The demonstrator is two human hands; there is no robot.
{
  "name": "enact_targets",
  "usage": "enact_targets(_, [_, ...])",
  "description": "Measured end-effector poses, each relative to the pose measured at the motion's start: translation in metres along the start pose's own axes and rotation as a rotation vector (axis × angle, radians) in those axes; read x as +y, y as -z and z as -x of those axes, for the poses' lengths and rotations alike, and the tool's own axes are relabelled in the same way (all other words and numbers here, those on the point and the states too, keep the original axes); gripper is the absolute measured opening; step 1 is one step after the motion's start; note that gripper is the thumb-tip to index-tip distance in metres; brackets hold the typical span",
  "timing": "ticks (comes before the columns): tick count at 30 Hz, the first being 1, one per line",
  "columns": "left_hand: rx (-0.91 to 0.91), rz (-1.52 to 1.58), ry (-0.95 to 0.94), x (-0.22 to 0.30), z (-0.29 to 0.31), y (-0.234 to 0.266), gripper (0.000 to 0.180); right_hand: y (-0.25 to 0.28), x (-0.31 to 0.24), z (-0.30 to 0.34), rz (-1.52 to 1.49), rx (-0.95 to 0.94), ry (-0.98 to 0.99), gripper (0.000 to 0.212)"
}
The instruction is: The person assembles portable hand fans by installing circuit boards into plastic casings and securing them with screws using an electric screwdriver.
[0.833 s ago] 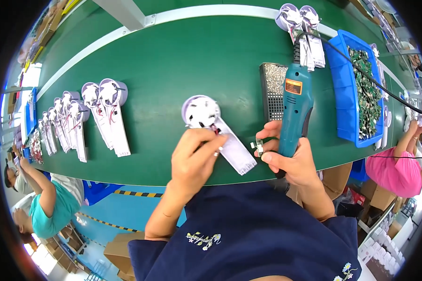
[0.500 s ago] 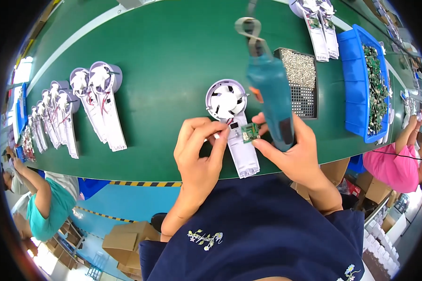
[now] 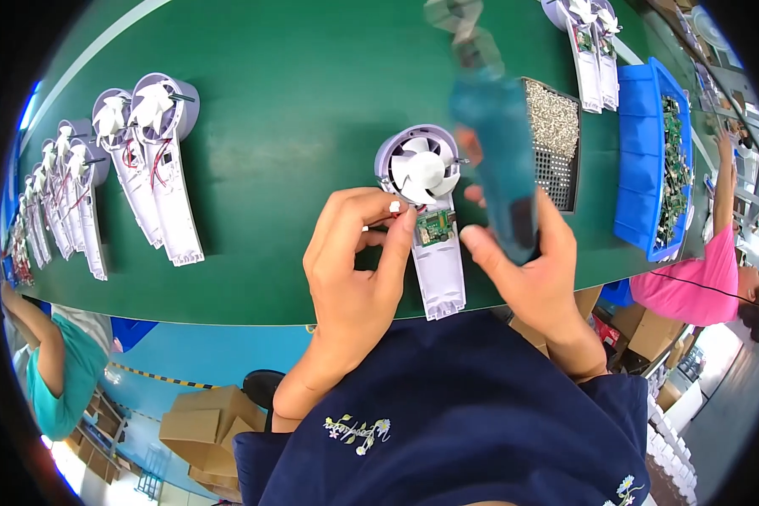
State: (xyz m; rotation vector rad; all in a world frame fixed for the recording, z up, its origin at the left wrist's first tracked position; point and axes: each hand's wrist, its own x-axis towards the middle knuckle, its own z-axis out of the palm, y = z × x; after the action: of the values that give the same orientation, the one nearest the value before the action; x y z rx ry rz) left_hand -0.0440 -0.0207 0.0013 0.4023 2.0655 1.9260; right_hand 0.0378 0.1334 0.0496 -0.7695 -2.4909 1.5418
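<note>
A small handheld fan shell lies on the green table before me, with a white fan blade in its round head. A green circuit board sits in the upper part of its handle. My left hand is closed, pinching a small white plug on thin wires beside the board. Right of the shell is my right hand, thumb and fingers apart, seemingly with nothing in it. A blurred teal electric screwdriver hangs in front of that hand and hides part of its fingers.
A black tray of small metal screws stands behind the screwdriver. Further right is a blue bin of circuit boards. Fan shells lie in a row at left, with two more at far right. Co-workers sit on either side.
The circuit board has gone from my right fingers into the fan's handle, and my right hand has opened away from it. The view has shifted slightly; the screwdriver still swings.
</note>
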Motion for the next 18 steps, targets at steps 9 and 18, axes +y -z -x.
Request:
enact_targets(9, [-0.100,-0.019,0.152,0.017,-0.001,0.002,0.013,-0.010,0.000,-0.010,-0.212,-0.059,-0.268,0.028])
enact_targets(18, [-0.026,-0.049,0.145,0.017,0.003,-0.003,0.012,-0.011,0.006,-0.013,-0.221,-0.064,-0.206,0.029])
